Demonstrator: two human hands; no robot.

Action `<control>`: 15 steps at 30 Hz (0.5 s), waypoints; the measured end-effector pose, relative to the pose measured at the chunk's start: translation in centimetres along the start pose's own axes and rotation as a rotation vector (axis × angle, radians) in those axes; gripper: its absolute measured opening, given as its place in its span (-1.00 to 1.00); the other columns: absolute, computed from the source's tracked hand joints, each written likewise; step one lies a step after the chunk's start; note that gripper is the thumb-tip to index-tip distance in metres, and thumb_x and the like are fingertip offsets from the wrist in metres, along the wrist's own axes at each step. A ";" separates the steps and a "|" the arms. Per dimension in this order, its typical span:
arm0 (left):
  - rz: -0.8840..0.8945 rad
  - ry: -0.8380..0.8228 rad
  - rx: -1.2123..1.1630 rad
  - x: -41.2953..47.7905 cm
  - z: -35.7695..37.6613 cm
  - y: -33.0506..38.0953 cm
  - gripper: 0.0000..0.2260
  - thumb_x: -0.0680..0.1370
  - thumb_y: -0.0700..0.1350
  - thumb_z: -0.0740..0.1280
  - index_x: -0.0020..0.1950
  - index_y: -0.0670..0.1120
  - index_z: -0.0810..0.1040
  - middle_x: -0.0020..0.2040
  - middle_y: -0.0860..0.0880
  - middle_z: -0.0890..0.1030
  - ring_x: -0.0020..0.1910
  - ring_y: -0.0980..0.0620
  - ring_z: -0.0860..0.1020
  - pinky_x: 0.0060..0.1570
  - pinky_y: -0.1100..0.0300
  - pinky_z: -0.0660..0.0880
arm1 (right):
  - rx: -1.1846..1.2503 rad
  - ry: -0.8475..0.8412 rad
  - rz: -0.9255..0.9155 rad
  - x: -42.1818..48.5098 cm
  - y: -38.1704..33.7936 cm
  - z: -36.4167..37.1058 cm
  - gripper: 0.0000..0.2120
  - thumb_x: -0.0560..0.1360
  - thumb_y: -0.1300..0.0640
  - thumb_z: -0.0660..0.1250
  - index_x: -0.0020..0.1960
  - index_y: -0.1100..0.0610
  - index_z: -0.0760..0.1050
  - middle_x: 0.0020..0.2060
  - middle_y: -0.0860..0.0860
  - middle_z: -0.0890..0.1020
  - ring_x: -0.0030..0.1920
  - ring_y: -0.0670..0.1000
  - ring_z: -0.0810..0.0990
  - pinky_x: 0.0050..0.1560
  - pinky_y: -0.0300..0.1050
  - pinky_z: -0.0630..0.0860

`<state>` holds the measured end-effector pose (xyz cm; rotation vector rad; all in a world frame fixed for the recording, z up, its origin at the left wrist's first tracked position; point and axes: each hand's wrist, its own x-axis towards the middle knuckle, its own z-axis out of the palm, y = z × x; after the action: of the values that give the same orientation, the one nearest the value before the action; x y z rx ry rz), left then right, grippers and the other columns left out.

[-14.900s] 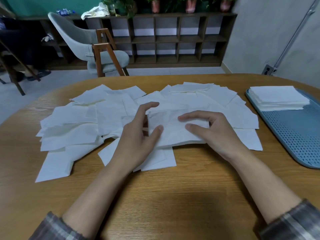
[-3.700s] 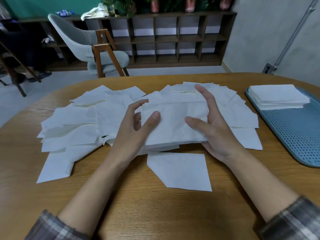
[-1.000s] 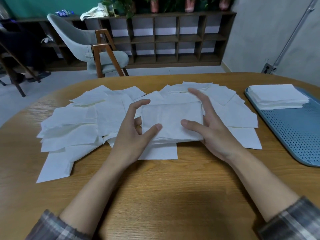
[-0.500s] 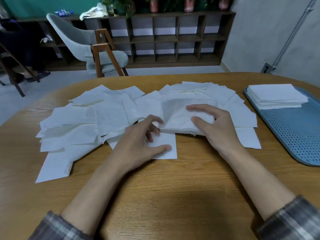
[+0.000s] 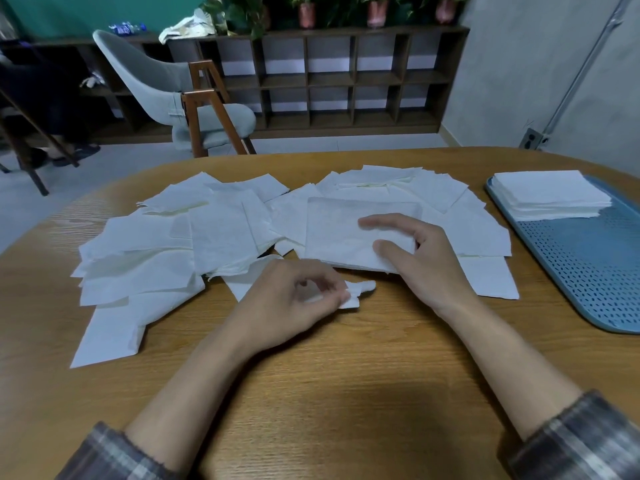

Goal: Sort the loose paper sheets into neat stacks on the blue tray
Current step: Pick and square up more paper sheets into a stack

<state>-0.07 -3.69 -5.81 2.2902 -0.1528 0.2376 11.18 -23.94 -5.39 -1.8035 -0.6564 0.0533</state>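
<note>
Many loose white paper sheets (image 5: 162, 251) lie spread over the wooden table (image 5: 329, 393). At their middle sits a small gathered stack of sheets (image 5: 341, 233), and my right hand (image 5: 419, 261) grips its near right corner, thumb on top. My left hand (image 5: 294, 303) lies just in front of the stack and pinches a single loose sheet (image 5: 360, 292), whose edge curls up by my fingers. The blue perforated tray (image 5: 595, 271) lies at the right, with a neat stack of sheets (image 5: 550, 194) on its far end.
Beyond the table stand a grey chair (image 5: 173, 88) with wooden legs and a low dark shelf unit (image 5: 346, 74) with potted plants on top. The table's near half is bare wood. A grey wall rises at the right.
My left hand has let go of the gathered stack, dropped toward me and closed on a single sheet. My right hand still holds the stack, now lying lower on the pile.
</note>
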 end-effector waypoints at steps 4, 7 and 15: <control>-0.095 0.131 -0.256 0.2 -0.3 0.8 -0.94 0.62 -0.08 0.46 -0.04 -0.01 0.71 -0.16 0.06 0.70 -0.11 0.16 0.63 -0.04 0.39 0.46 | -0.012 -0.072 -0.024 -0.2 -0.5 0.0 -0.61 0.45 0.27 0.34 0.14 -0.09 0.72 0.13 -0.29 0.70 0.26 -0.28 0.57 0.23 -0.39 0.42; -0.144 0.199 -0.380 0.4 -0.3 1.1 -0.93 0.62 -0.10 0.46 -0.03 -0.06 0.70 -0.20 -0.02 0.69 -0.21 0.13 0.57 -0.16 0.40 0.41 | 0.013 -0.203 -0.019 -0.5 -0.9 -0.3 -0.56 0.35 0.21 0.29 0.12 -0.13 0.70 0.00 -0.25 0.72 -0.08 -0.27 0.61 -0.09 -0.45 0.41; -0.210 0.204 -0.399 0.5 -0.6 1.5 -0.88 0.61 -0.02 0.45 0.02 -0.04 0.73 -0.12 0.02 0.73 -0.12 0.19 0.63 -0.13 0.42 0.44 | -0.009 -0.121 0.103 -0.4 -0.3 0.5 -0.95 0.55 0.03 0.53 -0.01 -0.12 0.71 0.00 -0.30 0.72 0.15 -0.28 0.62 0.24 -0.21 0.41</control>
<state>0.10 -4.25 -4.21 1.8559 0.1347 0.3003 10.52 -23.65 -5.36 -1.8527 -0.6496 0.2303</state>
